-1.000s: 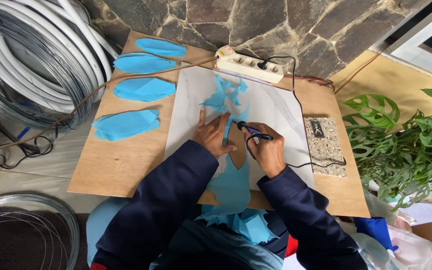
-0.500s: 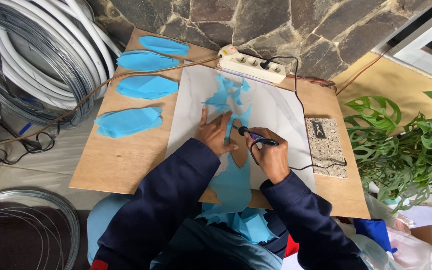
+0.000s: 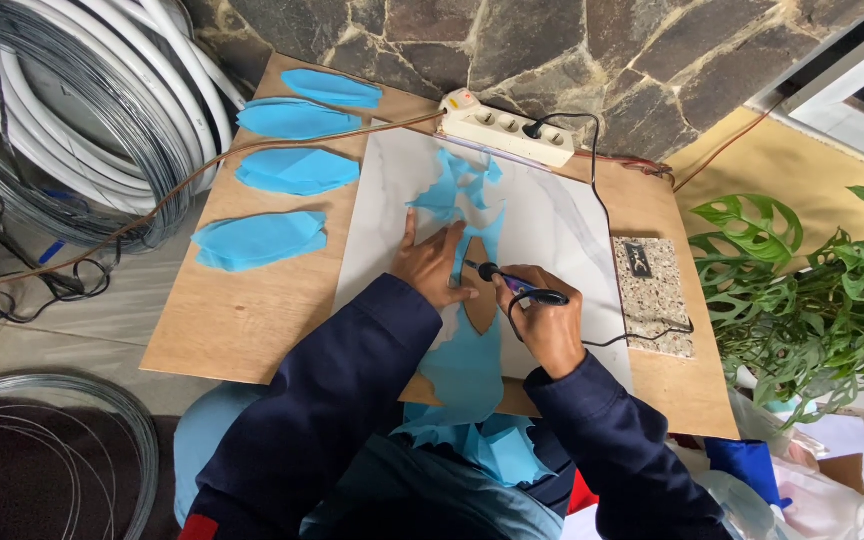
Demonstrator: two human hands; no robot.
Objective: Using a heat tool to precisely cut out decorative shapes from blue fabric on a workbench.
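My left hand [image 3: 430, 264] lies flat, fingers spread, pressing a brown leaf-shaped template [image 3: 479, 303] onto a strip of blue fabric [image 3: 467, 365] that runs over a white marble-look slab [image 3: 542, 232]. My right hand [image 3: 544, 322] grips a dark corded pen-shaped tool [image 3: 514, 284], its tip at the template's upper edge beside my left fingers. Ragged blue fabric offcuts [image 3: 455, 187] lie further up the slab. The fabric strip hangs off the near edge into my lap.
A wooden board [image 3: 252, 310] carries several stacks of cut blue leaf shapes [image 3: 260, 240] at its left. A white power strip [image 3: 507, 131] sits at the back, a speckled stone tile [image 3: 652, 295] at right. White hose coils [image 3: 62, 110], wire and a green plant [image 3: 832, 290] flank the board.
My right hand and the tool have shifted slightly along the template's edge. My left hand stays pressed on the template.
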